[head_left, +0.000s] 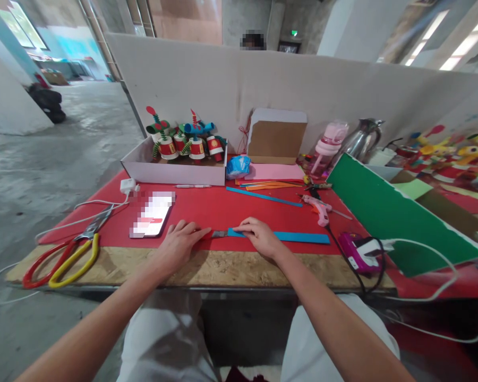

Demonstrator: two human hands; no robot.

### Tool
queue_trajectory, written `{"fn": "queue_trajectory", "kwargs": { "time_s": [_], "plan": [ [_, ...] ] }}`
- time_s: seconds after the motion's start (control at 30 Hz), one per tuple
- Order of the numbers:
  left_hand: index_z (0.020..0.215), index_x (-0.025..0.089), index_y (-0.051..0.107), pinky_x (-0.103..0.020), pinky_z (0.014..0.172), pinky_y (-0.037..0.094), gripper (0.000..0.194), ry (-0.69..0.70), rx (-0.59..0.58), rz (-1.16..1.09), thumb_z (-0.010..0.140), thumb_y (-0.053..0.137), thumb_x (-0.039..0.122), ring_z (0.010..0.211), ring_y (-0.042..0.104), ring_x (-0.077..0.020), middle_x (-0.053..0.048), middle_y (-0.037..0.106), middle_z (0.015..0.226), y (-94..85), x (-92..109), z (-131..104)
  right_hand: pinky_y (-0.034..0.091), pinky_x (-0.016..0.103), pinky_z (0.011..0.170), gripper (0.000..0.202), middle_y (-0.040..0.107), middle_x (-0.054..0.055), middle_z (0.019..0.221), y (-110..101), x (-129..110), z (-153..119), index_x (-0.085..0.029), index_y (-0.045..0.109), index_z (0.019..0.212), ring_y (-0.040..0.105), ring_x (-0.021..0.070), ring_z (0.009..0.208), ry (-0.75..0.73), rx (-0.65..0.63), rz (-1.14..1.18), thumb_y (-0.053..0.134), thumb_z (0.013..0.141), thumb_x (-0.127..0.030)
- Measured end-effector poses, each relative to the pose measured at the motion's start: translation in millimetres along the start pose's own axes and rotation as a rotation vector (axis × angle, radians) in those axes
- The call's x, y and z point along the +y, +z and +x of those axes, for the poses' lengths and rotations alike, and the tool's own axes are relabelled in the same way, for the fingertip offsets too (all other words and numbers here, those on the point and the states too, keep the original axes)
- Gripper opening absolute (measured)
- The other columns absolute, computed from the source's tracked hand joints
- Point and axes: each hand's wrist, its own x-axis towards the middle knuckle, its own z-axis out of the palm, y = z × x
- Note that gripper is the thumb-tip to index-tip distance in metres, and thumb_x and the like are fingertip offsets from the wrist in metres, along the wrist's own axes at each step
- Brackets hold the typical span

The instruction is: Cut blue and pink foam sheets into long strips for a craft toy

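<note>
A long blue paper strip (pixel 302 237) lies along the front of the red table covering. My right hand (pixel 258 237) is closed at the strip's left end, with fingertips pressed together on it. My left hand (pixel 180 245) rests on the red covering, fingers stretched out and thumb pointing right. Between the two hands is a short flat grey piece (pixel 220 234), close to my left thumb tip and meeting the strip's left end; its kind is unclear. A phone (pixel 153 215) lies just beyond my left hand.
Large scissors (pixel 74 254) with red and yellow handles lie left. A pink glue gun (pixel 318 209), a purple device (pixel 360 253) with cables, and a green-sided box (pixel 398 217) stand right. Behind are a white box (pixel 175 172) of paper-cup figures and paper strips (pixel 269 184).
</note>
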Motion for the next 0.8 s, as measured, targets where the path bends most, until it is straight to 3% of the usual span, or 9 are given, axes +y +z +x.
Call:
{"fn": "queue_trajectory", "kwargs": {
  "time_s": [0.8],
  "plan": [
    [0.138, 0.027, 0.053, -0.039, 0.081, 0.040, 0.055, -0.006, -0.067, 0.021, 0.088, 0.039, 0.007, 0.101, 0.048, -0.0265, -0.010, 0.061, 0.115, -5.1, 20, 5, 0.049, 0.030, 0.085, 0.038, 0.065, 0.006, 0.097, 3, -1, 0, -0.023, 0.077, 0.101, 0.060, 0.0154, 0.091, 0.010, 0.057, 0.055, 0.049, 0.089, 0.000]
  ]
}}
